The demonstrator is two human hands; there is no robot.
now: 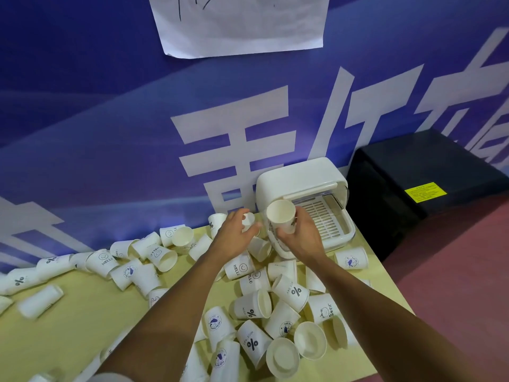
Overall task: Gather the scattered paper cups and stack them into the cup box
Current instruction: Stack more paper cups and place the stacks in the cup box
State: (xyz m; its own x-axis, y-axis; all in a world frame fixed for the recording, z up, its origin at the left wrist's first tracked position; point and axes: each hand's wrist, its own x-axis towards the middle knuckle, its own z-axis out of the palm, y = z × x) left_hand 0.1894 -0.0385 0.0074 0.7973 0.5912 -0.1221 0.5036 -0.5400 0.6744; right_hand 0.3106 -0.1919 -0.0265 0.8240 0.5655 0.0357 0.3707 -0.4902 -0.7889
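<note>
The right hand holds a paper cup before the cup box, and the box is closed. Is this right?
No. The right hand holds a paper cup before the cup box, but the box is open: the head view shows its slatted tray.

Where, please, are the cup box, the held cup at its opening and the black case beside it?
cup box (297,180): head view, on its white top cover.
held cup (281,215): head view, inside its open mouth.
black case (429,164): head view, on its dark upper surface.
</note>
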